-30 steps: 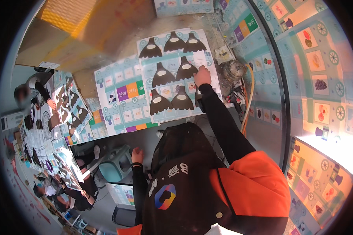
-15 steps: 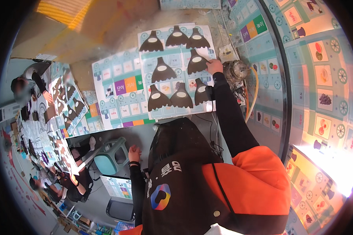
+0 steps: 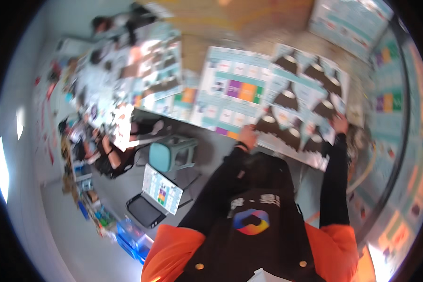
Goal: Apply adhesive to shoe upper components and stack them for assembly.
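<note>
A large printed sheet (image 3: 291, 101) with several black bell-shaped pictures lies on the table ahead of me. My left hand (image 3: 247, 139) rests at its near edge, by the lower left corner of the black shapes. At the sheet's right edge is my right hand (image 3: 339, 125), with the arm stretched forward. The view is blurred, so I cannot tell whether either hand grips the paper. A second sheet (image 3: 232, 89) with coloured squares lies just left of it. My black apron and orange sleeves fill the lower middle.
A teal stool (image 3: 168, 155) stands below the table edge, with a black chair (image 3: 145, 211) bearing a printed card (image 3: 160, 189) nearer to me. Blue crates (image 3: 129, 235) sit on the floor. Other people (image 3: 105, 155) sit along a long table at left.
The view has swung and blurred. My left hand has come up from near the stool to the sheet's near edge. My right hand has shifted toward the sheet's right edge.
</note>
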`<action>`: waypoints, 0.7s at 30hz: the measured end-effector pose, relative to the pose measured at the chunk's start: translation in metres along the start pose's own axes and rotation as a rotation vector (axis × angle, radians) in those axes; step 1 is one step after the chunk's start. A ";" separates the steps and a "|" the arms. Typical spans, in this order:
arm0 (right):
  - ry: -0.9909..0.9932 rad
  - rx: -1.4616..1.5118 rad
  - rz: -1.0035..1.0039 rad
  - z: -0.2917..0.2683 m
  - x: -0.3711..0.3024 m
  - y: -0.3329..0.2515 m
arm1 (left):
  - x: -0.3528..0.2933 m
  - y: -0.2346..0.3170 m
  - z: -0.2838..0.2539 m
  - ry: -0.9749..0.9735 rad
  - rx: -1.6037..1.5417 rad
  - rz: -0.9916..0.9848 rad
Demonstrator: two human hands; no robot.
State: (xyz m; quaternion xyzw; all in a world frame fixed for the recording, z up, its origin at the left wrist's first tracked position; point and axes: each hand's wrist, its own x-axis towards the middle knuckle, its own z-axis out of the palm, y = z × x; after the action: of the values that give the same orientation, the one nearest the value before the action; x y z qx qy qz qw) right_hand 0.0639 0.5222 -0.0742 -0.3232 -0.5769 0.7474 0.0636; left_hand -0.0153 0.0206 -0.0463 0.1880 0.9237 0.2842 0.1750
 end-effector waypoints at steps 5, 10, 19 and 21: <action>0.338 -1.070 -0.077 0.093 -0.006 -0.022 | -0.032 0.020 -0.066 0.060 -0.131 -0.233; 0.372 -1.101 -0.054 0.066 0.011 -0.012 | -0.043 0.006 -0.088 0.071 -0.189 -0.371; 0.324 -1.188 0.095 0.099 -0.005 -0.042 | -0.071 -0.036 -0.095 0.112 -0.243 -0.520; 0.313 -1.145 0.046 0.076 0.006 -0.034 | -0.072 -0.033 -0.093 0.102 -0.275 -0.529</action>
State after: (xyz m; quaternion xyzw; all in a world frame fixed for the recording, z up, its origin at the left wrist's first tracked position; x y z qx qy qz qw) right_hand 0.0078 0.4733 -0.0362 -0.4248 -0.8650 0.2617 -0.0526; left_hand -0.0014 -0.0796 0.0221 -0.0990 0.9010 0.3603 0.2204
